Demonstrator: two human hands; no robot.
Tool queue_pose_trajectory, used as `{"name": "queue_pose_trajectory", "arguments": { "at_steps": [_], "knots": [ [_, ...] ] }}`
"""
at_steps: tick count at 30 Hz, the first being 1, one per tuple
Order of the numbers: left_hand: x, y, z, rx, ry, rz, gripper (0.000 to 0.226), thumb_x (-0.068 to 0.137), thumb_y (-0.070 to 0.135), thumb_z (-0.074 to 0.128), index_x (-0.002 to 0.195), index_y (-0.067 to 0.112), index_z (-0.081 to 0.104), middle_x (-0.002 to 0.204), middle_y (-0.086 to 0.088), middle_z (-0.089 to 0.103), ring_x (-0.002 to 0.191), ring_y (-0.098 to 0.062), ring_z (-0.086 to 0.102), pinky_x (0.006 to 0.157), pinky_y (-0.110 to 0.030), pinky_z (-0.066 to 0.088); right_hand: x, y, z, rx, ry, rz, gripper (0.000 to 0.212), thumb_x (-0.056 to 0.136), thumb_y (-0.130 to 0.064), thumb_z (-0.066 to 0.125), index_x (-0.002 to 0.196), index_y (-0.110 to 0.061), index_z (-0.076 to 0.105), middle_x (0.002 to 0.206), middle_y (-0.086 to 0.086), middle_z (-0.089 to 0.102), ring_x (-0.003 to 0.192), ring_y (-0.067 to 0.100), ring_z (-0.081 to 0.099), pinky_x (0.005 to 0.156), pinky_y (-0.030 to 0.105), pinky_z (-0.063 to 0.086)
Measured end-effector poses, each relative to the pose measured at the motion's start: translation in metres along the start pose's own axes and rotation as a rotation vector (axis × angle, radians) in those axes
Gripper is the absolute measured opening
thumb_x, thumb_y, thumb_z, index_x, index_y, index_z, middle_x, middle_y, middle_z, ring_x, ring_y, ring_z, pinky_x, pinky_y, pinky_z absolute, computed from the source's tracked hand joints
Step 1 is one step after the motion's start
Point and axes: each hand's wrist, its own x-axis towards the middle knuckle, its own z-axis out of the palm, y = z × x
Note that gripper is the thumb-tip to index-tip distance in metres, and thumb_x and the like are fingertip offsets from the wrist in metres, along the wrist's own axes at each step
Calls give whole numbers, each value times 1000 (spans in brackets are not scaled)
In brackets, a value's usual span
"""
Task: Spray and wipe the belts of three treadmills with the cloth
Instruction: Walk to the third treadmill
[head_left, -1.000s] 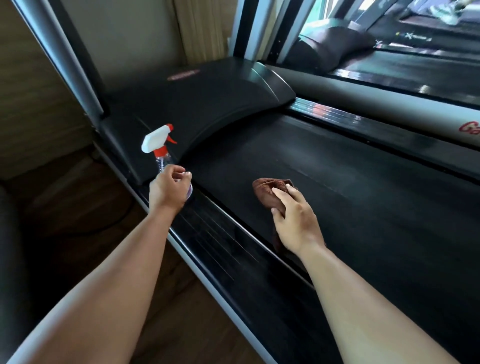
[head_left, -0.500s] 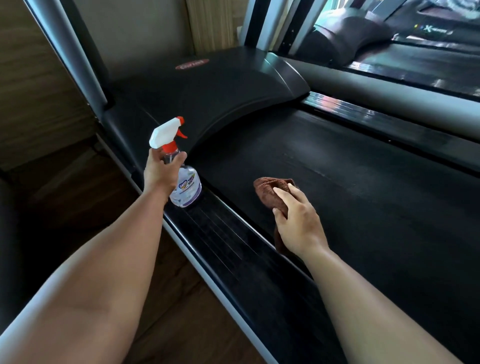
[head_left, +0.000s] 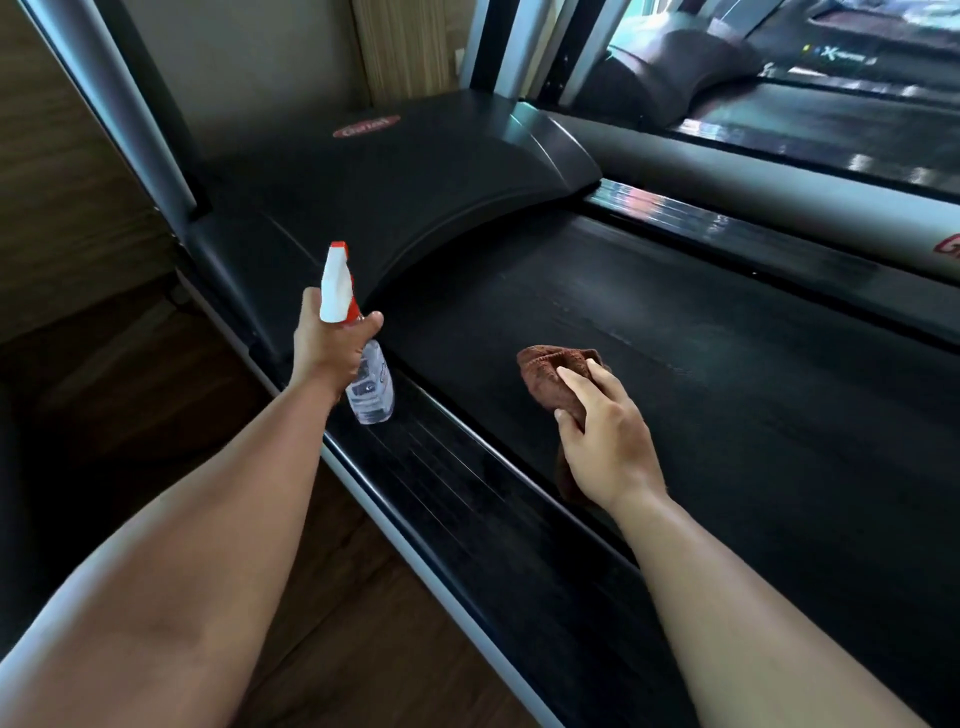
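Note:
The black belt (head_left: 701, 395) of the nearest treadmill runs from the motor cover toward me. My left hand (head_left: 327, 345) grips the neck of a clear spray bottle (head_left: 371, 389) with a white and red trigger head, held just above the treadmill's left side rail (head_left: 467, 499), nozzle pointing away from me. My right hand (head_left: 605, 441) holds a crumpled brown cloth (head_left: 550, 371) down on the belt near its left edge; the hand covers the cloth's near part.
The curved black motor cover (head_left: 395, 192) with a red logo lies ahead, flanked by a grey upright (head_left: 130, 119). A second treadmill (head_left: 831, 119) stands to the right, with another behind it. Wooden floor (head_left: 332, 623) runs along the left.
My left hand shifted from the bottle's body to its neck and lifted it, turning the nozzle away from me. My right hand and the cloth stayed in place.

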Motion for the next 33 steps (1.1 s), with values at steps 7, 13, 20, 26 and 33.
{"name": "queue_pose_trajectory", "arguments": {
  "at_steps": [7,13,20,26,33],
  "knots": [
    [-47,25,28,-84,-188,70,49,85,23,77,126,34,52,101,13,56,93,-7,58,88,-36,54,-18,4,-34,-19,37,24,50,97,-16,61,145,-25,49,159,2,34,145,24,32,116,35,29],
    [-102,69,70,-164,-333,107,36,86,26,79,119,28,64,84,7,56,78,-12,59,92,-50,58,-46,22,-87,-33,114,48,49,96,-15,61,144,-24,51,157,4,36,144,24,33,115,36,31],
    [-184,131,136,-186,-545,190,32,88,24,79,116,20,64,73,7,53,69,-10,57,86,-48,58,-93,73,-159,-34,254,132,49,94,-13,64,141,-19,54,154,6,42,140,27,39,114,36,32],
    [-261,171,210,-194,-671,239,34,85,26,81,114,20,65,76,-3,54,71,-15,58,82,-44,58,-135,132,-227,-75,377,207,48,95,-15,62,142,-21,53,156,5,39,140,28,38,113,42,35],
    [-351,203,309,-223,-852,253,26,90,22,77,112,23,64,80,-10,56,71,-18,57,72,-31,51,-165,218,-296,-119,504,343,48,95,-14,61,142,-19,54,157,9,36,140,32,36,116,39,28]
  ]
}}
